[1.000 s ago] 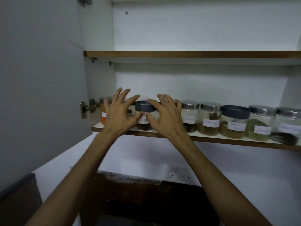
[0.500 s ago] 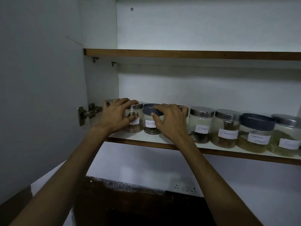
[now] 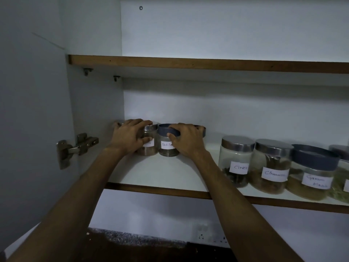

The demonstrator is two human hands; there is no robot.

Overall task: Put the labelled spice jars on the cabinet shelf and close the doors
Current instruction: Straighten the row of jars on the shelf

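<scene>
Open wall cabinet, dim light: white lower shelf (image 3: 160,174) with a wooden front edge, bare upper shelf (image 3: 188,62) above, left door (image 3: 28,110) swung wide on its hinge (image 3: 79,146). Below, dark bench (image 3: 141,250) and a wall socket (image 3: 211,236). Since a second ago: left-end jars pushed from the shelf's front edge to the rear wall, both hands having travelled back with them. Meaning for the task, as a judgement: left group now seated deep; remaining row at right still near the front edge, so further pushing back probable before door closure. Doors not yet closed. Left hand (image 3: 128,137): fingers curled over the lid and side of the steel-lidded jar (image 3: 149,144), gripping it; a further jar lid just visible behind the knuckles at far left. Right hand (image 3: 187,140): fingers curled over the dark lid of the black pepper jar (image 3: 167,146), thumb on its glass, also covering a jar behind it, of which only the lid edge shows. The two front jars touching, side by side. Well apart to the right: cloves jar (image 3: 236,161), cinnamon jar (image 3: 272,167), garam masala jar (image 3: 311,173), in a touching row. All jars upright, long axis vertical, lids up, handwritten labels facing outward toward the camera.
</scene>
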